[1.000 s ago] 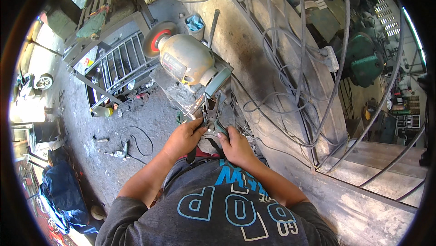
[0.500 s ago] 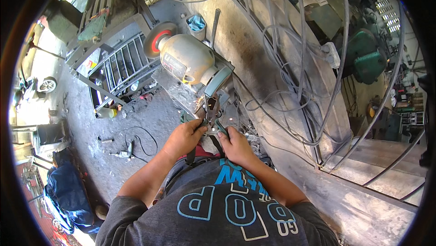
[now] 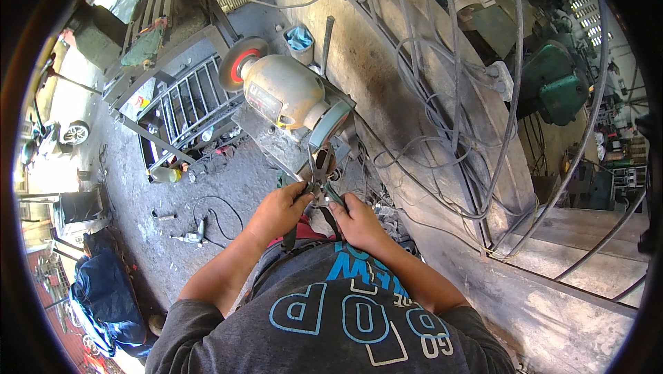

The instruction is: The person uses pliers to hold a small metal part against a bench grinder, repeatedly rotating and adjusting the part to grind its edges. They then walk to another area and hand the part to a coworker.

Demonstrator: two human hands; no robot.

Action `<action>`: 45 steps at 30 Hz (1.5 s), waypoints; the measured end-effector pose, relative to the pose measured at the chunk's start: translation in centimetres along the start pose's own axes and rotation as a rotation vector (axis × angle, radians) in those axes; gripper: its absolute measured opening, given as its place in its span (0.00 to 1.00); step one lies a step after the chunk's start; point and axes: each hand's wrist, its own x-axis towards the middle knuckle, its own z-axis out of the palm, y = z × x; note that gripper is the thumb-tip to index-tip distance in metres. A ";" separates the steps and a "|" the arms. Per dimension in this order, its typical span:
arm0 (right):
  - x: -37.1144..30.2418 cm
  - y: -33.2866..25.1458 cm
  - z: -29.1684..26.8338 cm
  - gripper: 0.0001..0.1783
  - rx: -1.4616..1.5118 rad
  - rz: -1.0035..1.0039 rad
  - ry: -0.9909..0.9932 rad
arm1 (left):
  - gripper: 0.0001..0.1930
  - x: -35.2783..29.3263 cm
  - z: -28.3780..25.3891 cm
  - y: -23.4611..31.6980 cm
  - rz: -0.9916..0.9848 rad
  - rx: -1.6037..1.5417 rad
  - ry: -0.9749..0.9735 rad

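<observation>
Gripping the shears (image 3: 321, 178) by one handle each in the head view, left hand (image 3: 282, 209) and right hand (image 3: 359, 222) hold blades just beside the grey wheel (image 3: 331, 125); contact unclear. Risk: loose grip or steep angle could make it snatch, jerking bare hands in.

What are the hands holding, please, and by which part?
A shears-like tool, held by its green handles, one in the left hand, one in the right hand.

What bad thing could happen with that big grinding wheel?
The left hand and right hand are bare and close to the grey-green grinding wheel, so a slip might scrape skin. The metal tool they hold, its tips by that wheel, could perhaps catch and jerk.
</observation>
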 end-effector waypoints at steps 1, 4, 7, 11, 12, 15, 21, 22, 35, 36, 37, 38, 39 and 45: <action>-0.3 -0.3 -0.3 0.19 -0.020 -0.053 0.027 | 0.16 -0.3 0.1 0.0 0.017 0.001 0.013; -1.4 -1.3 -1.4 0.17 -0.054 -0.168 0.073 | 0.17 -1.6 0.4 0.2 0.062 -0.012 0.059; -2.4 -2.2 -2.6 0.17 -0.057 -0.204 0.066 | 0.18 -2.5 0.8 0.7 0.127 -0.031 0.128; -3.1 -2.9 -3.6 0.16 -0.069 -0.331 0.116 | 0.19 -3.3 0.8 1.6 0.277 0.026 0.216; -3.2 -3.0 -3.8 0.15 -0.060 -0.378 0.143 | 0.19 -3.5 0.7 1.9 0.330 0.032 0.240; -3.8 -3.3 -4.3 0.14 -0.115 -0.497 0.193 | 0.19 -4.2 0.6 2.6 0.465 0.075 0.279; -5.1 -4.3 -5.8 0.15 -0.159 -0.709 0.224 | 0.21 -5.2 0.6 3.1 0.689 0.056 0.367; -5.4 -4.6 -5.9 0.15 -0.174 -0.728 0.227 | 0.21 -5.3 0.6 3.1 0.697 0.056 0.366; -6.4 -4.7 -6.2 0.14 -0.048 -0.530 0.143 | 0.20 -6.5 1.4 4.6 0.496 -0.026 0.345; -6.3 -4.5 -6.0 0.14 -0.011 -0.467 0.114 | 0.20 -6.6 1.5 4.8 0.414 -0.044 0.323; -6.1 -4.3 -5.8 0.13 0.010 -0.430 0.103 | 0.20 -6.6 1.5 4.9 0.369 -0.052 0.317; -5.8 -4.1 -5.6 0.13 0.030 -0.392 0.091 | 0.20 -6.5 1.6 5.1 0.323 -0.060 0.311; -5.6 -3.9 -5.4 0.13 0.051 -0.355 0.079 | 0.20 -6.5 1.6 5.2 0.282 -0.068 0.305; -4.3 -2.6 -4.5 0.15 0.060 -0.330 0.052 | 0.20 -6.1 1.5 4.8 0.157 -0.115 0.252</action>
